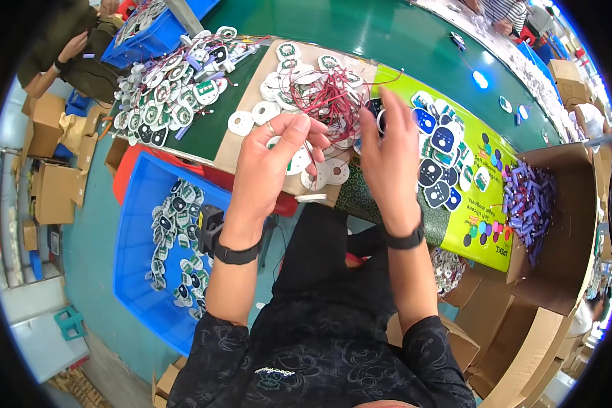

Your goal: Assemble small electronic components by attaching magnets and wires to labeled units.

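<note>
Green worktop (306, 27) spans the upper frame. Left of centre, your left hand (270, 156) curls, thumb and forefinger together; whether it grips the disc (296, 163) near frame centre cannot be told. Your right hand (392, 160), blurred, is spread, released, near red wires (330, 98).

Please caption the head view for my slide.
Left hand and right hand near tangled red wires and round white discs.

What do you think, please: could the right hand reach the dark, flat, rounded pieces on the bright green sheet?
Probably yes: the right hand is just left of the dark pieces, and nothing visible stands between them, though blur obscures its grasp.
</note>
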Demonstrator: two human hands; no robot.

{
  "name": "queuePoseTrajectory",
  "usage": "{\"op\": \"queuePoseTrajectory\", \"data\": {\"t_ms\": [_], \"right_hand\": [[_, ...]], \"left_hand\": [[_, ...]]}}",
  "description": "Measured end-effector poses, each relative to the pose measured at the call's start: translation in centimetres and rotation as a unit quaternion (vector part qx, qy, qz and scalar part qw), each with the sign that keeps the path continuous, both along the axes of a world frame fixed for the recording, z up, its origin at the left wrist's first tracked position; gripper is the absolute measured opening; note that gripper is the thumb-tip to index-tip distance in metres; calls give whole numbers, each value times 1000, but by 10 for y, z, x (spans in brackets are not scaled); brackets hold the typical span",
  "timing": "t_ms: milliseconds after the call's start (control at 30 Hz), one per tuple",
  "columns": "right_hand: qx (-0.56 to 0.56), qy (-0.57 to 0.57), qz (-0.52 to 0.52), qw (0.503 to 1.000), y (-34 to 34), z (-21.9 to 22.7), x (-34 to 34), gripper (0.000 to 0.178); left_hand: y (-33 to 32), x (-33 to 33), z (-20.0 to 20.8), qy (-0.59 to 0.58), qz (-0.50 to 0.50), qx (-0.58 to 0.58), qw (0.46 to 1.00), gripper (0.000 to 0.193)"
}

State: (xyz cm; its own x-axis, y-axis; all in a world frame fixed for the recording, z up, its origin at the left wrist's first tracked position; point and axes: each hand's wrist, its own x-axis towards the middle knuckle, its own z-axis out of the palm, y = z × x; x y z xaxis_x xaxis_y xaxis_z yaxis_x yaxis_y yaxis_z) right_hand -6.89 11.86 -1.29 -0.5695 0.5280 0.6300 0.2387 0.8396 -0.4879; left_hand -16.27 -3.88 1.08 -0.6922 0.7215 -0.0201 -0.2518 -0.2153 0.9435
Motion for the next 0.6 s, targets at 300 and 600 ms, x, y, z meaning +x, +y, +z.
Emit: {"op": "queuePoseTrajectory", "data": {"t_ms": [300,600], "right_hand": [[-610,179,226,738,-53,49,91,31],[-542,-138,163,813,-22,64,175,25]], "left_hand": [[1,97,12,283,-29,-75,956,21],[7,110,-18,274,-72,-6,959,39]]}}
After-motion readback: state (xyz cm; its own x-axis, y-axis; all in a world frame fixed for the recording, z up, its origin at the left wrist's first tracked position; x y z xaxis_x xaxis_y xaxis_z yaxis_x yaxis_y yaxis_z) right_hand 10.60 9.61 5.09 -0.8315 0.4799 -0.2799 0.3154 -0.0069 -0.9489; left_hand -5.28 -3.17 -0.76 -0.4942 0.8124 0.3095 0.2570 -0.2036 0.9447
